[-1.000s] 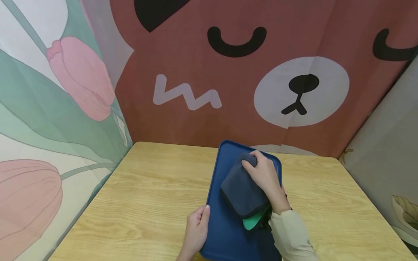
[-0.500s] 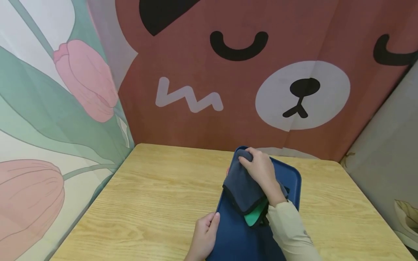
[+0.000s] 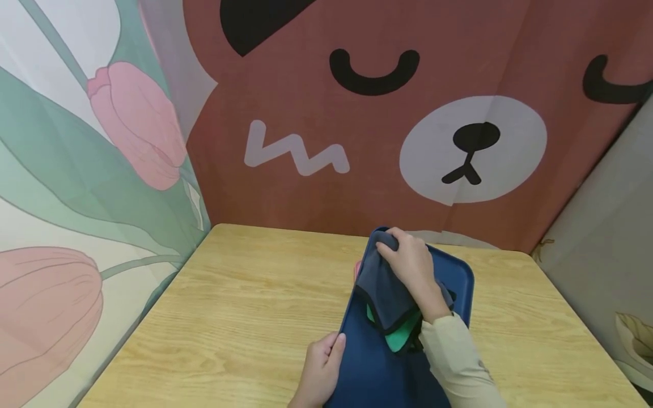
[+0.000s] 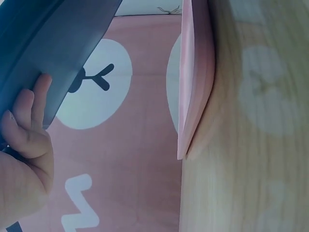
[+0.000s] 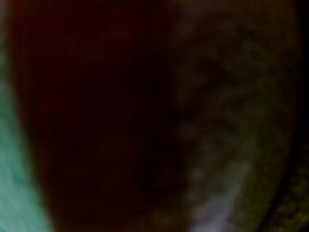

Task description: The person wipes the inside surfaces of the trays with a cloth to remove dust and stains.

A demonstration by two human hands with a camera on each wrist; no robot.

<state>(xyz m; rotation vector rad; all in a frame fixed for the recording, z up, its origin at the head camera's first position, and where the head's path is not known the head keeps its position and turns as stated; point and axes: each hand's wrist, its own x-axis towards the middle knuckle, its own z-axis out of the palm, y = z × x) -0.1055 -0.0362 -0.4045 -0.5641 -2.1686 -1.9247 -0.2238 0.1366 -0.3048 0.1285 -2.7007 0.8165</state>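
Observation:
A blue rectangular tray (image 3: 377, 374) is held tilted up over the table. My left hand (image 3: 321, 365) grips its left rim, thumb on the upper face; in the left wrist view the fingers (image 4: 41, 99) lie against its underside. My right hand (image 3: 410, 266) holds a grey-blue cloth (image 3: 382, 289) with black edging against the upper part of the tray, its thumb and fingers bunching the top. Green cloth (image 3: 400, 337) shows below the grey-blue layer. The right wrist view is dark and blurred, with a green patch of cloth (image 5: 19, 183) at its left edge.
Behind the tray, a flat pink object (image 4: 195, 72) lies on the wooden table (image 3: 229, 317); its edge peeks out beside the tray in the head view. A brown curtain with a bear face (image 3: 285, 187) hangs behind the table, with a flowered curtain (image 3: 138, 124) on the left.
The tray has shifted right, with the left hand following its rim. The cloth now lies at the tray's upper left edge, and its lower left corner has lifted, showing more green.

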